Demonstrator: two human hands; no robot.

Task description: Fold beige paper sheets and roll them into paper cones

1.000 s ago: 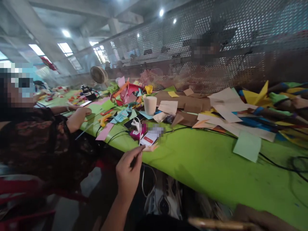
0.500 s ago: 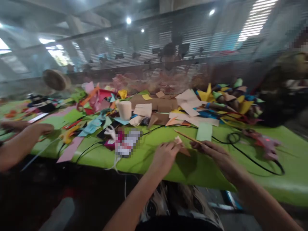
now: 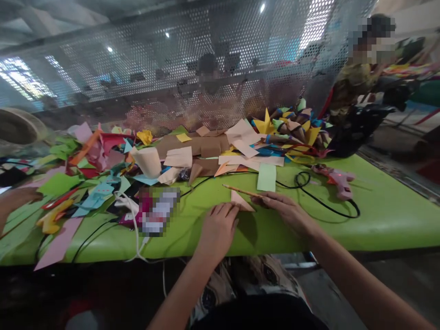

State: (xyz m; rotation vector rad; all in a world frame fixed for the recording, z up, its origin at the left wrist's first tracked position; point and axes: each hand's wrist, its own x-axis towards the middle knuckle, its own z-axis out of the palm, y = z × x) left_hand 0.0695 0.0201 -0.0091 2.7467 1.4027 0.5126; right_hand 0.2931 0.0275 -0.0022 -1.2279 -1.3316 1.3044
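My left hand (image 3: 220, 223) has its fingers bent together at the edge of a small folded piece of peach paper (image 3: 241, 202). The paper shows as a triangle just above the green table top. My right hand (image 3: 282, 207) is closed around a pencil (image 3: 237, 189), which points left past the paper's upper part. The right fingertips are close to the paper's right side; whether they touch it I cannot tell. A light green paper rectangle (image 3: 266, 177) lies just beyond my right hand.
A pink glue gun (image 3: 338, 179) with a looped black cord lies on the green table (image 3: 388, 206) at right. Coloured paper scraps and a paper cup shape (image 3: 147, 162) are heaped behind. A power strip (image 3: 161, 213) stands left, beyond it another person's hand (image 3: 20, 201).
My view has turned to the right, so the table's things appear further left. The peach paper now shows more of its triangle between my hands. The pencil stays in my right hand.
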